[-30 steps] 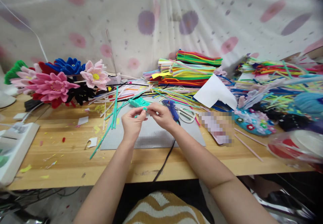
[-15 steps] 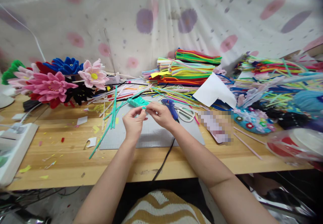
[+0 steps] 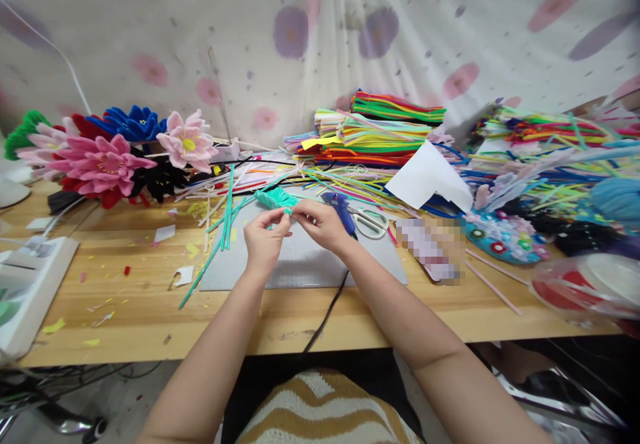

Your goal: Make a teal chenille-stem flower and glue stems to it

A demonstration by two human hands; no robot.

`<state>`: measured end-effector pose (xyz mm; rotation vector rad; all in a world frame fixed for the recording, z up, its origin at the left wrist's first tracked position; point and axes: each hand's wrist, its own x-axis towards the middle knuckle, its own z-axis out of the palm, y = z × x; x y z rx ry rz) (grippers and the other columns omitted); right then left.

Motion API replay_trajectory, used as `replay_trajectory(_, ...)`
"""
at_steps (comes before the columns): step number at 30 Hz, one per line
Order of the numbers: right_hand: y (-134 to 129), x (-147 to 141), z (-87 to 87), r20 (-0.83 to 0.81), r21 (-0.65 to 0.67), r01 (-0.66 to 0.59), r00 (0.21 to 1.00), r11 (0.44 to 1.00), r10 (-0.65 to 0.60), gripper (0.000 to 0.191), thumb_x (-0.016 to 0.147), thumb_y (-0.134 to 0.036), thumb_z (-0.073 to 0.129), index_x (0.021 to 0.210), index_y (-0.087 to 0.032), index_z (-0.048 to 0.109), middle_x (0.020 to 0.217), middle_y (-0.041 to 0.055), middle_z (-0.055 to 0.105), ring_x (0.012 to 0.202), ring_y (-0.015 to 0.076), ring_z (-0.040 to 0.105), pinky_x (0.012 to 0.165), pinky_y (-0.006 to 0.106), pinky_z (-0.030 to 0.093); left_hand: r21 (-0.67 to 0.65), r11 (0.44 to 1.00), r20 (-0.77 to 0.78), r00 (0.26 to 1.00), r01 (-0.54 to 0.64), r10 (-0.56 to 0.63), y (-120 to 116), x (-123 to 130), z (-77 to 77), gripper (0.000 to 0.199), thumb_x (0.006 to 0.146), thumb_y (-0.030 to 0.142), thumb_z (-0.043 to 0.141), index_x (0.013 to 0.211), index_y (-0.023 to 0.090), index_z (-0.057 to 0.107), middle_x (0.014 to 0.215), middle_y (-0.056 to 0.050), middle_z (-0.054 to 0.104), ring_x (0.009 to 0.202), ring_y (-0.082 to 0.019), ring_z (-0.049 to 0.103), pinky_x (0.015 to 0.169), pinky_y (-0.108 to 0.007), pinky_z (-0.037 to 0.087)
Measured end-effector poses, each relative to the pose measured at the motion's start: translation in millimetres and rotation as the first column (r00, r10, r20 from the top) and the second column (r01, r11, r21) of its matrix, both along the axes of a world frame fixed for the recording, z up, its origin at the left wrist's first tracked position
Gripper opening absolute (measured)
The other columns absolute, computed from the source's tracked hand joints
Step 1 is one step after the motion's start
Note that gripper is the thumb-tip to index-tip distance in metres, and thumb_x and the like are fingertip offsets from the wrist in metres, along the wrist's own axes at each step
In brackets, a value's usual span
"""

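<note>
My left hand (image 3: 265,234) pinches a small piece of teal pipe cleaner (image 3: 287,211) between thumb and fingertips. Close against it, my right hand (image 3: 320,224) has its fingers closed on the same piece; how each fingertip grips it is partly hidden. Just behind the hands, a bunch of teal pipe-cleaner pieces (image 3: 274,197) lies on the grey mat (image 3: 310,274). Long teal pipe cleaners (image 3: 229,214) lie left of my hands. To the right are a blue hot glue gun (image 3: 340,211) and scissors with pale handles (image 3: 373,224).
Fuzzy flowers (image 3: 107,164) stand at the back left, near a white power strip (image 3: 43,291). Bundles of coloured pipe cleaners (image 3: 380,137) are stacked behind. White paper (image 3: 433,177), a blurred-out flat object (image 3: 433,251) and a plastic tub (image 3: 590,291) are at right. A black cord (image 3: 327,314) crosses the front edge.
The camera view has shifted slightly. Both hands stay together on the small teal piece, with only slight finger movement.
</note>
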<state>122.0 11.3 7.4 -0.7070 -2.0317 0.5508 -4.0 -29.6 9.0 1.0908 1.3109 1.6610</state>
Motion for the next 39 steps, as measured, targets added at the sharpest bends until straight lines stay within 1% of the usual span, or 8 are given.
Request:
replay_trajectory(10,3.6,-1.8,-0.3,0.000,-0.009,-0.026,1.000,1.000,0.026,0.016,0.083,-0.022,0.046,0.078,-0.019,0.061,0.074,0.0024,0.060,0.068,0.0119,0.052,0.064,0.024,0.041,0.001,0.999,0.090,0.995,-0.042,0.042,0.3,5.7,-4.8,0.028,0.059,0.035,0.069,0.078,0.014,0.067,0.069,-0.001,0.062,0.059,-0.010,0.057,0.047,-0.024,0.052)
replay_trajectory(13,3.8,0.0,-0.2,-0.065,-0.040,-0.034,0.997,0.999,0.031,0.015,0.083,-0.023,0.047,0.080,-0.019,0.060,0.075,0.0025,0.060,0.069,0.0122,0.053,0.064,0.025,0.042,-0.069,0.995,0.256,0.965,0.067,-0.047,-2.5,5.4,3.0,0.029,0.061,0.039,0.067,0.078,0.015,0.065,0.067,0.000,0.062,0.060,-0.011,0.059,0.044,-0.021,0.050)
replay_trajectory(17,2.5,1.5,2.1,-0.087,-0.026,-0.044,0.995,0.999,0.042,0.014,0.083,-0.023,0.047,0.080,-0.020,0.060,0.074,0.0025,0.059,0.067,0.0121,0.052,0.062,0.025,0.041,-0.189,0.939,0.426,0.886,0.286,-0.184,-4.3,-2.1,16.2,0.027,0.061,0.038,0.068,0.077,0.017,0.063,0.064,0.002,0.060,0.058,-0.010,0.059,0.041,-0.017,0.046)
replay_trajectory(19,1.1,1.3,3.6,-0.081,-0.019,-0.058,0.995,0.998,0.056,0.014,0.083,-0.022,0.047,0.079,-0.019,0.061,0.074,0.0023,0.058,0.067,0.0119,0.052,0.062,0.025,0.041,-0.211,0.926,0.457,0.869,0.313,-0.190,-3.9,-5.5,18.9,0.027,0.058,0.034,0.071,0.078,0.017,0.063,0.064,0.003,0.060,0.058,-0.009,0.060,0.042,-0.016,0.046)
replay_trajectory(24,-0.6,0.2,1.8,-0.114,-0.028,-0.071,0.991,0.997,0.068,0.015,0.083,-0.022,0.047,0.078,-0.019,0.061,0.073,0.0024,0.059,0.069,0.0127,0.053,0.066,0.027,0.043,-0.227,0.932,0.434,0.886,0.282,-0.163,-5.9,-4.4,17.1,0.029,0.056,0.032,0.074,0.078,0.016,0.063,0.066,0.001,0.061,0.062,-0.011,0.062,0.043,-0.017,0.047)
replay_trajectory(29,2.7,5.8,-4.9,-0.250,-0.098,-0.075,0.967,0.992,0.049,0.015,0.083,-0.030,0.050,0.083,-0.022,0.062,0.082,0.0025,0.063,0.080,0.0142,0.057,0.076,0.030,0.045,-0.139,0.922,0.426,0.862,0.362,-0.274,-9.9,1.4,20.6,0.034,0.065,0.045,0.065,0.085,0.017,0.064,0.074,-0.002,0.064,0.066,-0.013,0.063,0.043,-0.019,0.048)
replay_trajectory(32,5.0,11.2,-7.7,-0.290,-0.115,-0.091,0.956,0.989,0.055,0.016,0.082,-0.033,0.052,0.084,-0.021,0.062,0.084,0.0030,0.064,0.082,0.0144,0.058,0.076,0.030,0.045,-0.117,0.904,0.386,0.857,0.412,-0.340,-8.6,2.7,24.2,0.034,0.064,0.043,0.067,0.085,0.017,0.064,0.075,-0.002,0.064,0.065,-0.013,0.063,0.042,-0.019,0.049)
replay_trajectory(39,3.3,13.6,-9.7,-0.216,0.000,-0.093,0.972,0.996,0.091,0.017,0.084,-0.030,0.050,0.082,-0.020,0.063,0.077,0.0034,0.063,0.076,0.0136,0.057,0.072,0.028,0.046,-0.195,0.907,0.330,0.896,0.374,-0.298,-6.6,4.9,25.3,0.030,0.058,0.036,0.073,0.076,0.015,0.061,0.062,0.000,0.061,0.060,-0.014,0.063,0.042,-0.019,0.047)
